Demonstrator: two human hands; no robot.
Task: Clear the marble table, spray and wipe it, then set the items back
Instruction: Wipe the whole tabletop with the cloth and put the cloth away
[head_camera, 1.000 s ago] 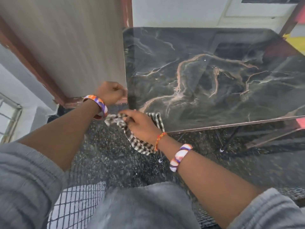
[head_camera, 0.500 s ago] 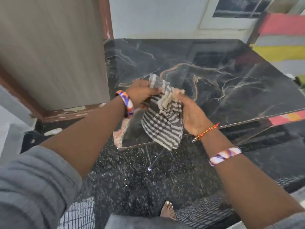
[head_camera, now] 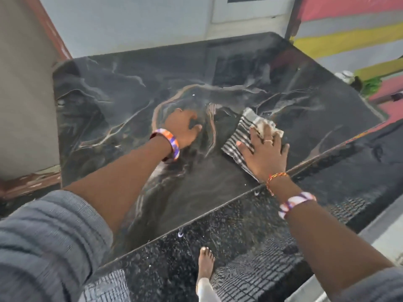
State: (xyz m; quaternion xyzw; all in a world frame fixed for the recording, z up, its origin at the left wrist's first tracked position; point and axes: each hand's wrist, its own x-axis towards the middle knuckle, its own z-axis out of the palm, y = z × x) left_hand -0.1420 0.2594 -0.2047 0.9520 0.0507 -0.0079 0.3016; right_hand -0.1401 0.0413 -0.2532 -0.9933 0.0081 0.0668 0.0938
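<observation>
The dark marble table with pale veins fills the middle of the view, and nothing stands on it but a cloth. A black-and-white striped cloth lies flat near the table's right front edge. My right hand presses down on the cloth with straight, spread fingers. My left hand rests on the bare marble to the left of the cloth, fingers bent slightly, holding nothing.
A pale wooden panel with a red-brown frame stands against the table's left side. A striped pink, yellow and grey surface lies behind the right corner. My bare foot stands on the dark speckled floor below the table's front edge.
Both hands held the striped cloth up over the table's front corner. Now the cloth is spread on the marble under my right hand, and my left hand has let go and rests on the table.
</observation>
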